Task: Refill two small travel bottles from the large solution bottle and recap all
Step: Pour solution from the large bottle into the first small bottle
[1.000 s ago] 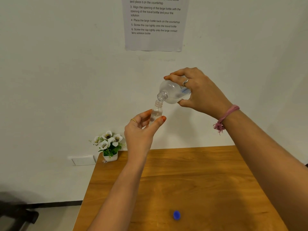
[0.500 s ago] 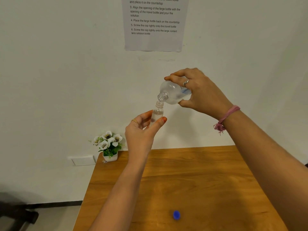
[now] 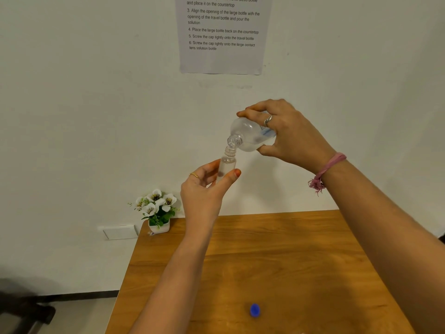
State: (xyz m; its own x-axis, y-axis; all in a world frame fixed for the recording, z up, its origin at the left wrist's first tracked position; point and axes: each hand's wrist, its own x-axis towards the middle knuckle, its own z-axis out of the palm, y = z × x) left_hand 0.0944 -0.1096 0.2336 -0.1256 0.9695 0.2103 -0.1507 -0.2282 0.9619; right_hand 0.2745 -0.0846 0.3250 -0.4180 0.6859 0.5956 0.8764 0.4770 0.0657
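While the large bottle tips over it: the travel bottle point(image 3: 227, 162) stands near upright in mid-air above the far edge of the table, its open neck just under the large bottle's mouth.
Travel bottle: clear, small, uncapped; whether the two mouths touch cannot be told.
Large solution bottle point(image 3: 250, 135): clear with a blue mark on its label, tilted neck-down toward 7 o'clock, at 1 o'clock from the travel bottle.
Left hand point(image 3: 204, 191): pinches the travel bottle's lower body between thumb and fingers; a gold ring shows on one finger.
Right hand point(image 3: 289, 136): wraps the body of the large bottle, fingers over the top, thumb beneath; a silver ring and a pink wrist band point(image 3: 325, 171) show.
Blue cap point(image 3: 254, 310): lies alone on the table at 6 o'clock from the bottles, well apart from both hands.
Table point(image 3: 289, 261): brown wood grain.
Flower pot point(image 3: 157, 212): white blooms, at the table's far-left corner, 8 o'clock from the left hand.
Instruction sheet point(image 3: 222, 34): on the wall at 12 o'clock.
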